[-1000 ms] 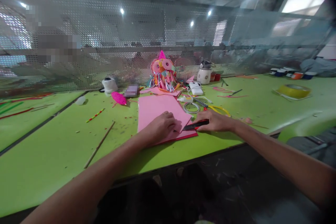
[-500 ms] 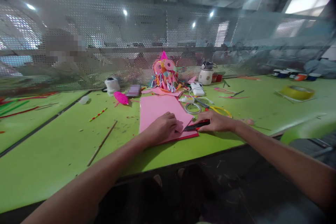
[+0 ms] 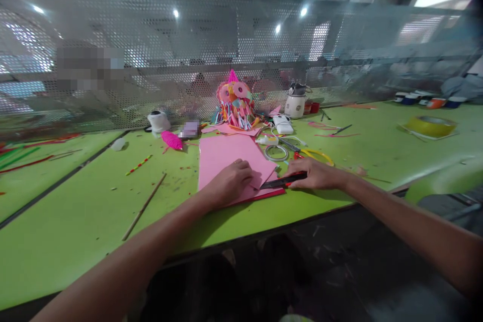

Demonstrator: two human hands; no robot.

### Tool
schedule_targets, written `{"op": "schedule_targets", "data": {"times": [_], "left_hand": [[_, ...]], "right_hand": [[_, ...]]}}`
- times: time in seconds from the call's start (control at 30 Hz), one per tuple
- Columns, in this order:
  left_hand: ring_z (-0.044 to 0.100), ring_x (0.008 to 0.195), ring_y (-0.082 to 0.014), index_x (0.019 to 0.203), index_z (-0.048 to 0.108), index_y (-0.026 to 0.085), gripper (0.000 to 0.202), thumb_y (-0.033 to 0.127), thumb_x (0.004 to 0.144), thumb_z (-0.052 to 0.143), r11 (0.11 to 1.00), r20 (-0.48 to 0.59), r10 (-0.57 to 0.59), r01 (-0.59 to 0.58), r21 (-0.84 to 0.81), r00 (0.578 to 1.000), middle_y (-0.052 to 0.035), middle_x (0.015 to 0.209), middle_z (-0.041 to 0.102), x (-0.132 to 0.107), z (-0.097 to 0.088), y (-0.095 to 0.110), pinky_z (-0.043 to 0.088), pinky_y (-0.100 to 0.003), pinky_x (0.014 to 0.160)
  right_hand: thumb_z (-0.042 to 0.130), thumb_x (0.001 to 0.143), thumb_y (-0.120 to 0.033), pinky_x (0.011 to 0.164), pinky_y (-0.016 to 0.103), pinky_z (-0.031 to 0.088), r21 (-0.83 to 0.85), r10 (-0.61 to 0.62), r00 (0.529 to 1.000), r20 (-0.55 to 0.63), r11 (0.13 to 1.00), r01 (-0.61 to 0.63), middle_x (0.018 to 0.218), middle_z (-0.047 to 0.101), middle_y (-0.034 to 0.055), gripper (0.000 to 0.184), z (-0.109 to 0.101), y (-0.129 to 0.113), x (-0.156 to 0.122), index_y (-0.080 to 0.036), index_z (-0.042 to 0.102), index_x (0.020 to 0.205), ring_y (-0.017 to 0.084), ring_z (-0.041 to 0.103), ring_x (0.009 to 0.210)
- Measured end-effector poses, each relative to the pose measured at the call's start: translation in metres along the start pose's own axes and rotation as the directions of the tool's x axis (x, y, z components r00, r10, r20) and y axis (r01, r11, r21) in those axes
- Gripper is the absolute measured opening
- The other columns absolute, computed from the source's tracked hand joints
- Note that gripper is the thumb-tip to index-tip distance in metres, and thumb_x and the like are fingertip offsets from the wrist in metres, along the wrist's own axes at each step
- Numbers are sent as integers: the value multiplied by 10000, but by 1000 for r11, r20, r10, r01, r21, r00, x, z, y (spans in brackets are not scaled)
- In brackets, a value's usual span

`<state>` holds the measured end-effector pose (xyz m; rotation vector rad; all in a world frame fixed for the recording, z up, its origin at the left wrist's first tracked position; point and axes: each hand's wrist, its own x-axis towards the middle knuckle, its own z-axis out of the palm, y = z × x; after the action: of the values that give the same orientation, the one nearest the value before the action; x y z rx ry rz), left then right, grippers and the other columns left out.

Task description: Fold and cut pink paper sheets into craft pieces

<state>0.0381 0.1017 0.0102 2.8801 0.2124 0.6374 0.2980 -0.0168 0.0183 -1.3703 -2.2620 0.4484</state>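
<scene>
A pink paper sheet (image 3: 226, 153) lies on the green table (image 3: 83, 201), over a red sheet whose edge shows at its near side. My left hand (image 3: 230, 183) presses down on the pink sheet's near right corner, fingers curled. My right hand (image 3: 315, 173) holds a black and red utility knife (image 3: 283, 181) with its tip against the paper's right edge, close to my left fingers.
Behind the sheet stand a colourful fringed paper craft (image 3: 234, 100), a white jar (image 3: 295, 105), a white device (image 3: 282, 125), a wire coil (image 3: 275, 153), yellow scissors (image 3: 319, 155). A thin stick (image 3: 143, 207) and a pink object (image 3: 171, 140) lie left. Yellow tape roll (image 3: 430, 126) far right. Perforated metal screen behind.
Both hands stay on the paper and the knife; the knife tip has slid slightly toward my left hand. The view shifted a little.
</scene>
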Motion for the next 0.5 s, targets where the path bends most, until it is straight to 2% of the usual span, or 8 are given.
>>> {"op": "schedule_targets", "data": {"times": [0.37, 0.5], "left_hand": [[565, 912, -195, 893, 707, 172, 262, 229, 942, 456, 1000, 4, 4, -4, 10, 1000, -92, 879, 637, 0, 0, -2, 468, -335, 830], [572, 909, -187, 889, 706, 178, 235, 233, 931, 481, 1000, -16, -3, 3, -18, 1000, -88, 886, 644, -2, -1, -1, 462, -310, 821]], "right_hand": [[671, 808, -360, 727, 261, 437, 38, -20, 998, 54, 999, 18, 861, 674, 41, 248, 1, -12, -5, -186, 723, 978, 157, 599, 778], [679, 793, -389, 689, 264, 436, 78, 69, 998, -9, 995, -69, 840, 666, 37, 275, -4, -12, -17, -179, 716, 968, 149, 579, 745]]}}
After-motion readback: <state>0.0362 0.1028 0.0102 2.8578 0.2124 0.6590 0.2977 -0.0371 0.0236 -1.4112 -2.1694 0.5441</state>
